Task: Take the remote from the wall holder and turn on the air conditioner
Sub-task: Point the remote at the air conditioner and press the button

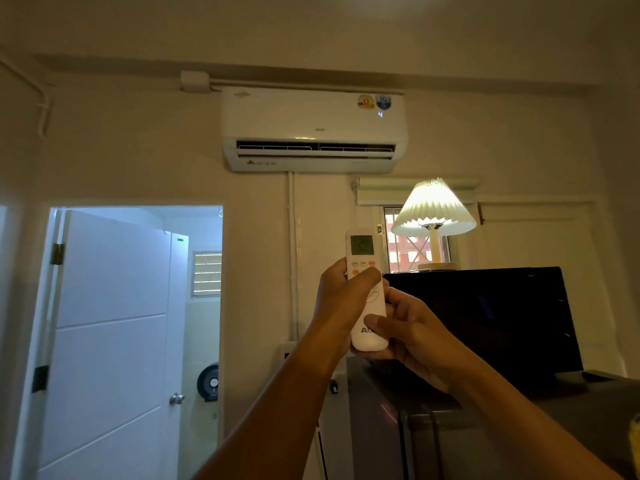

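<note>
Cream walls carry the air conditioner (313,129) high up, its louvre open and a digit lit. Below it both hands grip the white remote (366,289) upright: left hand (343,299) with thumb on the buttons, right hand (412,330) around its lower end. A lit lamp (433,216) stands far right.

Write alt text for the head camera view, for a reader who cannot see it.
Both hands hold a white remote up toward a wall air conditioner with its flap open; the left hand thumb rests on the buttons, the right hand grips below. A lit lamp stands right.
</note>
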`<state>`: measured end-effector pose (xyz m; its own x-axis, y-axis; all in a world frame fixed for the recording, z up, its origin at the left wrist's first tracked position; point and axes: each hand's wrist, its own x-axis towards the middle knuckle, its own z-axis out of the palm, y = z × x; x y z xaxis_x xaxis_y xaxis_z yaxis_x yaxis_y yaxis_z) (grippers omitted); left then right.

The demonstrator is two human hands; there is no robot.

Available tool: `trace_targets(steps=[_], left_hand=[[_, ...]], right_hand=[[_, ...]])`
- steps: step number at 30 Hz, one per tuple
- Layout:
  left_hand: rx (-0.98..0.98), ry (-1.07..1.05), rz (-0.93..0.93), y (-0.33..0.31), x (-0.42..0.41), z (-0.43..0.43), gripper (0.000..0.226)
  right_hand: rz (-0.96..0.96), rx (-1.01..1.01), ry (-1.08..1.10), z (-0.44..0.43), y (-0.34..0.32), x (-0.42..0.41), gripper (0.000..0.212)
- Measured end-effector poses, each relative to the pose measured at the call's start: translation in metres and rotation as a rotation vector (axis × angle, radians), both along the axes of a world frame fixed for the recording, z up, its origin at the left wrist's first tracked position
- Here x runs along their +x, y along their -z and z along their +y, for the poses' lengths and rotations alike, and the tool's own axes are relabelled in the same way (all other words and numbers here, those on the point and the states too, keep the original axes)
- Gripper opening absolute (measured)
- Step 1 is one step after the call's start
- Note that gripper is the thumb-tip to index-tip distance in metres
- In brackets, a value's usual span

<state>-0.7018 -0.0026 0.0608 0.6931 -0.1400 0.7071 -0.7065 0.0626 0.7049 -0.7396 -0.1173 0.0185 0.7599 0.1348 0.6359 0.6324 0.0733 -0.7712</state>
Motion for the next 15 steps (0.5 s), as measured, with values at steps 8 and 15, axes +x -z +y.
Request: trace_targets(steps=[8, 15], left_hand=[[0.000, -0.011, 0.007, -0.0009, -0.0041, 0.0028, 0.024], [0.004, -0.009, -0.009, 0.0029, 0.0016, 0.0049, 0.023]], right_hand=[[0.005, -0.011, -0.013, 0.0025, -0.0011, -0.0017, 0.034], [0.002, -0.022, -0.019, 0.0031, 0.0007, 0.0002, 0.035]])
